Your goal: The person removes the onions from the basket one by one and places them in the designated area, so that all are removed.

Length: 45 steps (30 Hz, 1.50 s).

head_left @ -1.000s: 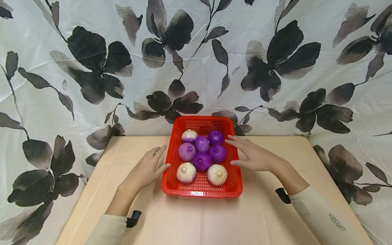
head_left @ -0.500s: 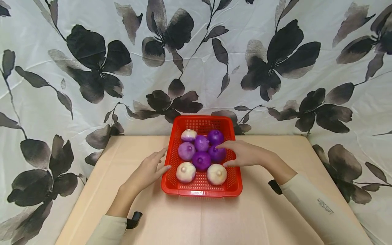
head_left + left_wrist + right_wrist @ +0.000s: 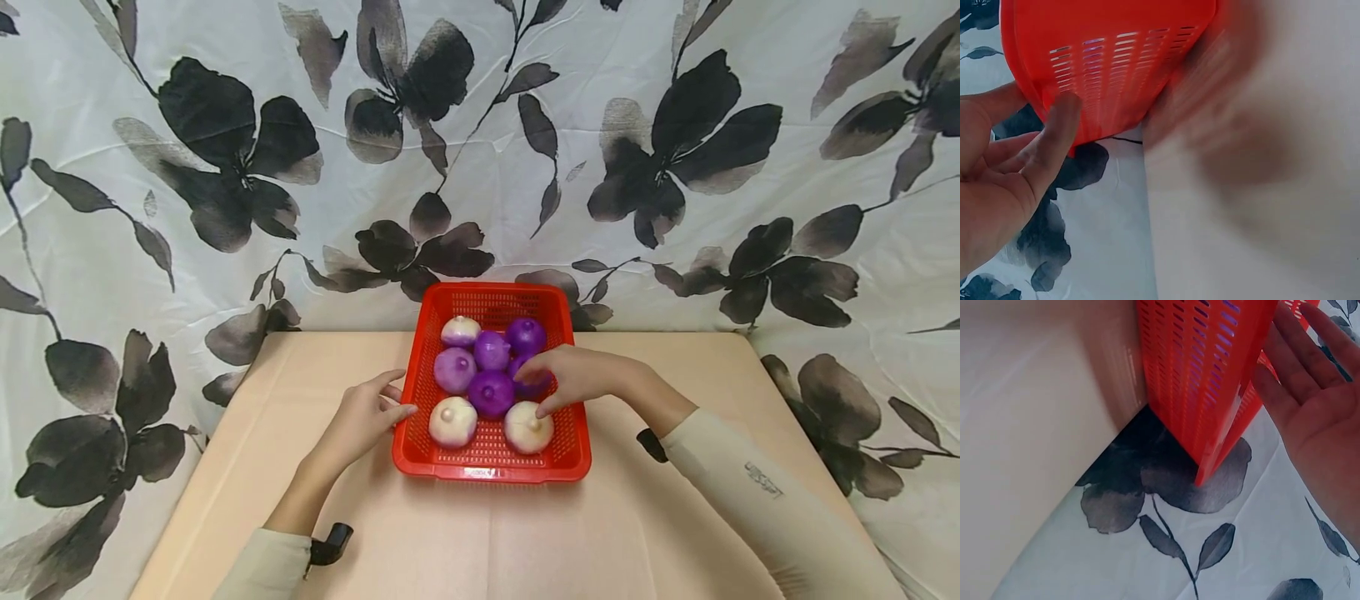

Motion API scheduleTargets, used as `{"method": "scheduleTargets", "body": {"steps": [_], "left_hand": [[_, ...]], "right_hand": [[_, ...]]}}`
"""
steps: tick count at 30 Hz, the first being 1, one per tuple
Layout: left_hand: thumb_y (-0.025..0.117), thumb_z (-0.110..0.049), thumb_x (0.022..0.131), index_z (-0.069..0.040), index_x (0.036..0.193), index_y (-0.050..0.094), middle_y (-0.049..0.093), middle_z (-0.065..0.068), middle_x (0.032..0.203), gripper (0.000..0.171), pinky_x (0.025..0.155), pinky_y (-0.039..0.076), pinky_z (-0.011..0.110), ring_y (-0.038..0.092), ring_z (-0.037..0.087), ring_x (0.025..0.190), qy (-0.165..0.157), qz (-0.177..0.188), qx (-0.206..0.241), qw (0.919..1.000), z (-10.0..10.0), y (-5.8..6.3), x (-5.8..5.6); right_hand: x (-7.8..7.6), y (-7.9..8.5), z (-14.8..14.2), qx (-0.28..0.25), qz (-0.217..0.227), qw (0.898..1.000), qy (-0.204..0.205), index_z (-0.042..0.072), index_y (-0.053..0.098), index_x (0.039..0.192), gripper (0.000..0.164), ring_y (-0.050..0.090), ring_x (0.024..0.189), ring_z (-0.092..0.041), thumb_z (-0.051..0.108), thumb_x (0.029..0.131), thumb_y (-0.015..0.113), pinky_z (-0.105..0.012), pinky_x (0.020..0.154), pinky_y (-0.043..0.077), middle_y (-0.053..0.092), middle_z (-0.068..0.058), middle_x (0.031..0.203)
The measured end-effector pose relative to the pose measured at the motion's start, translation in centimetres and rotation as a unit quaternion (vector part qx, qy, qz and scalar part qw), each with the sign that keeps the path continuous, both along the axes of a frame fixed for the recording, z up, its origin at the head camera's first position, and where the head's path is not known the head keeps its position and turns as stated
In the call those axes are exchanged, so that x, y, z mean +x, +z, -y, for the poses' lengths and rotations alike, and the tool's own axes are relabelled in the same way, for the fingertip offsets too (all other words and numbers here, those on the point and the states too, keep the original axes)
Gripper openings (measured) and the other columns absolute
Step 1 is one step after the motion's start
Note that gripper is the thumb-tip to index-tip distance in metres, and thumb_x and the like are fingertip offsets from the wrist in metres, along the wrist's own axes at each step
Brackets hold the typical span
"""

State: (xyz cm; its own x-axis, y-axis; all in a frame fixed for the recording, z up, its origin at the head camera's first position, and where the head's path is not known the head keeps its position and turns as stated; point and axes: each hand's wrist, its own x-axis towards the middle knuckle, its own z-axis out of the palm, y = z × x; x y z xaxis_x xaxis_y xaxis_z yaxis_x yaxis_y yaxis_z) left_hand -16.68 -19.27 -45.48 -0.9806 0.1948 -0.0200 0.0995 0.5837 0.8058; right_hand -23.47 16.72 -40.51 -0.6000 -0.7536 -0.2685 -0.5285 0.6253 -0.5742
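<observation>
A red plastic basket [image 3: 540, 475] holds several onions, most of them purple and a few whitish with purple undersides. My right hand [image 3: 581, 375] reaches in over the basket's right side, fingers spread and slightly bent. It partly covers one purple onion [image 3: 534, 388], and its thumb overlaps the upper edge of the front-right whitish onion [image 3: 527, 433]. At the left side, my left hand [image 3: 365, 417] has its fingertips right at the rim. In the left wrist view, its thumb [image 3: 1063, 115] lies along the basket's outer slotted wall [image 3: 1116, 94]. The right wrist view shows the right palm [image 3: 1329, 425] beside the rim.
The basket stands on a pale beige table [image 3: 487, 533] near its far edge. A white cloth with dark flower prints [image 3: 525, 150] hangs right behind the table. Each wrist wears a small black strap mount [image 3: 332, 543].
My right hand has moved left from the basket's right rim to over the onions, and its fingers have bent and lowered. The left hand stays by the left rim, its fingers slightly more bent.
</observation>
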Motion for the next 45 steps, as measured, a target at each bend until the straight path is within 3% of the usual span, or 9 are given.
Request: {"method": "scheduleTargets", "body": {"steps": [6,14,19,26,35,45], "left_hand": [[0.079,-0.004,0.089,0.004,0.144,0.055,0.072,0.019,0.102,0.060,0.062,0.065,0.041,0.074,0.017,0.074,0.013,0.020,0.038,0.9990,-0.1,0.1,0.1],[0.077,0.000,0.089,0.004,0.146,0.053,0.070,0.022,0.105,0.063,0.055,0.062,0.033,0.071,0.018,0.069,0.000,0.048,0.072,0.9963,0.3,-0.2,-0.3],[0.078,0.000,0.088,0.004,0.147,0.052,0.070,0.022,0.107,0.064,0.055,0.062,0.033,0.070,0.018,0.068,0.002,0.059,0.074,0.9955,0.4,-0.4,-0.4],[0.078,0.000,0.088,0.004,0.147,0.052,0.069,0.022,0.108,0.065,0.056,0.063,0.035,0.069,0.017,0.067,0.004,0.061,0.069,0.9957,0.5,-0.3,-0.4],[0.078,0.001,0.088,0.004,0.148,0.051,0.069,0.022,0.109,0.065,0.058,0.064,0.039,0.069,0.017,0.069,0.003,0.062,0.067,0.9958,0.2,0.0,-0.6],[0.077,0.000,0.089,0.004,0.148,0.051,0.068,0.021,0.108,0.065,0.057,0.063,0.033,0.070,0.017,0.072,0.006,0.069,0.073,0.9949,0.3,0.0,-0.4]], "right_hand": [[-0.3,-0.6,0.8,-0.009,0.025,0.999,0.022,0.005,0.066,0.133,0.059,0.068,0.115,-0.029,0.026,0.083,0.088,-0.046,0.103,0.056,0.070,-0.014,0.128],[-0.6,-1.3,1.5,0.028,0.045,0.998,0.035,0.008,0.068,0.132,0.054,0.064,0.112,-0.025,0.022,0.084,0.087,-0.043,0.102,0.055,0.070,-0.008,0.125],[-0.4,-1.9,2.2,0.072,0.063,0.995,0.018,0.013,0.069,0.133,0.050,0.060,0.113,-0.021,0.017,0.085,0.084,-0.039,0.104,0.052,0.069,0.000,0.122],[-0.1,-2.2,3.0,0.119,0.042,0.992,0.028,0.017,0.069,0.132,0.054,0.058,0.121,-0.022,0.016,0.082,0.087,-0.041,0.112,0.048,0.067,0.000,0.128],[0.4,-2.6,3.7,0.171,0.042,0.984,0.027,0.028,0.068,0.130,0.056,0.057,0.115,-0.019,0.012,0.080,0.088,-0.040,0.107,0.048,0.066,0.003,0.124],[0.9,-3.2,4.2,0.183,0.052,0.980,0.048,0.034,0.064,0.135,0.065,0.056,0.118,-0.016,0.013,0.078,0.089,-0.041,0.109,0.048,0.064,0.006,0.128]]}}
